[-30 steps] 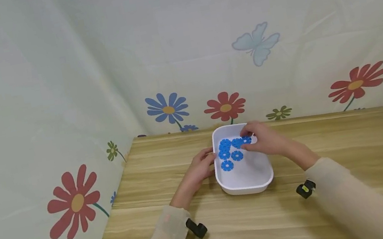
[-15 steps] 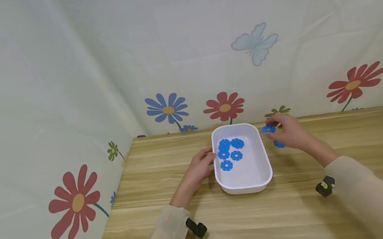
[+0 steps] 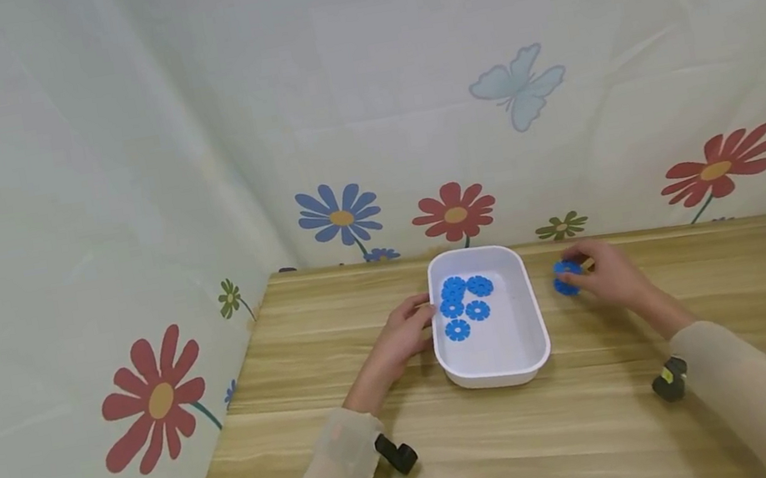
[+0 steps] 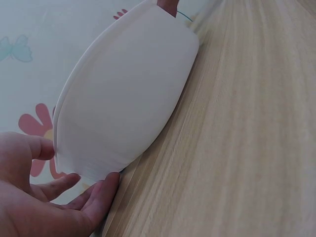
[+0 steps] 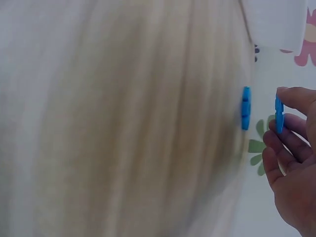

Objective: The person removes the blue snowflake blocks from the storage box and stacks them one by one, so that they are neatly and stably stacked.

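right hand (image 3: 610,274) pinches a blue disc (image 5: 279,115) between fingertips (image 5: 287,93).

A flowered curtain (image 3: 373,88) backs a wooden table (image 3: 540,449).

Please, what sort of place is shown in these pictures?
Probably an indoor corner, perhaps for children's play: a wood-grain table has pale cloth printed with flowers behind it, and a white tray there holds blue discs.

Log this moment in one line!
left hand: touching white rectangular tray; right hand: pinching blue round notched disc above wood-grain table; other discs: inside tray
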Demonstrator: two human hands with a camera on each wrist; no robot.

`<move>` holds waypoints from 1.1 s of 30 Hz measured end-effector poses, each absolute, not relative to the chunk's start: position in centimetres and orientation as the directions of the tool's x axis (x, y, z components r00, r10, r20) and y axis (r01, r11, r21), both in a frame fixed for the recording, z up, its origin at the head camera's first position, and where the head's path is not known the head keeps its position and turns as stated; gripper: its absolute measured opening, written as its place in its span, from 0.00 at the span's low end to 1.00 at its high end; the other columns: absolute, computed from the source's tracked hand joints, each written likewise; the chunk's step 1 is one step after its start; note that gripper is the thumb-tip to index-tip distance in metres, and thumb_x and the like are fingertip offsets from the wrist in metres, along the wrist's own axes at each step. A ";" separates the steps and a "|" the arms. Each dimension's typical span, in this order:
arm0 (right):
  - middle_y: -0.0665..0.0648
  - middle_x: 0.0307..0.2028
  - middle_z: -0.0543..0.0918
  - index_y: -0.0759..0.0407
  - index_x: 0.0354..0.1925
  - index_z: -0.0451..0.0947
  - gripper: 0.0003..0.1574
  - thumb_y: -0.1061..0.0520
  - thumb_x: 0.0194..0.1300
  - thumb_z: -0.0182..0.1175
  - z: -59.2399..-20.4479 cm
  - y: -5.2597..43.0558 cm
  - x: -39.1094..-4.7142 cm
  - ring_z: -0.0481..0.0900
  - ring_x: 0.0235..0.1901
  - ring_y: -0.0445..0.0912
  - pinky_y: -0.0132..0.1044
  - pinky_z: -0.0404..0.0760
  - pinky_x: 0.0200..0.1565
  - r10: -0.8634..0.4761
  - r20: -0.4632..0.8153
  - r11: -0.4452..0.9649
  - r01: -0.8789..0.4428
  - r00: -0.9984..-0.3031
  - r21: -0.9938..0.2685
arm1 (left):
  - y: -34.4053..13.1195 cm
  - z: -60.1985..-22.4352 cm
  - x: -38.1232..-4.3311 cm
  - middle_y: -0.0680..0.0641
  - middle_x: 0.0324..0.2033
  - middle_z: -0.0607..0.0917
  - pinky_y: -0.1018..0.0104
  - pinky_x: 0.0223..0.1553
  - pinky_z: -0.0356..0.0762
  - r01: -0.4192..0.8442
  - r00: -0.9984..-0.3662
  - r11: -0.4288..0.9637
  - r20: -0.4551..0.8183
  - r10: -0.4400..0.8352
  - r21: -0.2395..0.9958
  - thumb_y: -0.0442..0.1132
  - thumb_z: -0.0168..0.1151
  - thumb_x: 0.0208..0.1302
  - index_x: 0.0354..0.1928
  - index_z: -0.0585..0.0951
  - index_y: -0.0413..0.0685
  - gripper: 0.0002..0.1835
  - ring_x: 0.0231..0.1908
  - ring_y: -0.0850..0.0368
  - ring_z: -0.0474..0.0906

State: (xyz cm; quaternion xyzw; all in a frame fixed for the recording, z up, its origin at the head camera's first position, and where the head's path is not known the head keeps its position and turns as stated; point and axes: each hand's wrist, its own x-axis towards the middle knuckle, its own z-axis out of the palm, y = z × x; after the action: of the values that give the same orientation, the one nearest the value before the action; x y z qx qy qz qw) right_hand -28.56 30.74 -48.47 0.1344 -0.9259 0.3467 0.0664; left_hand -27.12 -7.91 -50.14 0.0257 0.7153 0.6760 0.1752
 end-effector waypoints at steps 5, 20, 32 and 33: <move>0.73 0.53 0.85 0.75 0.59 0.79 0.26 0.57 0.72 0.70 -49.1 31.1 -28.4 0.82 0.54 0.65 0.63 0.84 0.56 -0.207 0.199 0.734 -0.286 -0.958 -0.616 | -7.8 -50.0 -27.0 0.40 0.69 0.76 0.53 0.58 0.86 -0.196 -0.937 0.086 -0.213 0.278 0.977 0.47 0.55 0.82 0.76 0.70 0.46 0.27 0.65 0.45 0.77; 0.70 0.52 0.85 0.74 0.58 0.80 0.26 0.56 0.71 0.71 -50.2 31.4 -28.3 0.82 0.52 0.63 0.62 0.83 0.56 -0.216 0.194 0.726 -0.290 -0.957 -0.623 | -7.8 -50.2 -27.0 0.40 0.68 0.78 0.53 0.57 0.87 -0.196 -0.937 0.080 -0.210 0.278 0.977 0.46 0.55 0.82 0.76 0.71 0.46 0.27 0.65 0.45 0.77; 0.69 0.50 0.86 0.72 0.57 0.80 0.25 0.57 0.70 0.72 -50.1 31.1 -28.1 0.82 0.50 0.62 0.60 0.83 0.54 -0.238 0.173 0.741 -0.294 -0.956 -0.604 | -7.9 -50.2 -26.9 0.39 0.67 0.78 0.53 0.57 0.86 -0.193 -0.937 0.071 -0.205 0.282 0.979 0.46 0.55 0.82 0.76 0.70 0.45 0.27 0.66 0.45 0.77; 0.69 0.50 0.86 0.72 0.57 0.80 0.25 0.57 0.70 0.72 -50.0 31.1 -28.1 0.83 0.50 0.62 0.60 0.83 0.54 -0.239 0.172 0.742 -0.294 -0.956 -0.602 | -7.9 -50.1 -26.9 0.39 0.67 0.78 0.53 0.57 0.86 -0.192 -0.937 0.071 -0.205 0.282 0.979 0.46 0.55 0.82 0.76 0.70 0.44 0.27 0.66 0.45 0.77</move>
State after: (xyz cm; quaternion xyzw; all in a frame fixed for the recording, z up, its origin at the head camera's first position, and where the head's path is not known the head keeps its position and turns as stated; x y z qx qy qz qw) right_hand -28.09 31.08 -50.01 0.1430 -0.9324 0.3294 0.0419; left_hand -26.90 -7.90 -50.14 0.0316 0.7108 0.6807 0.1743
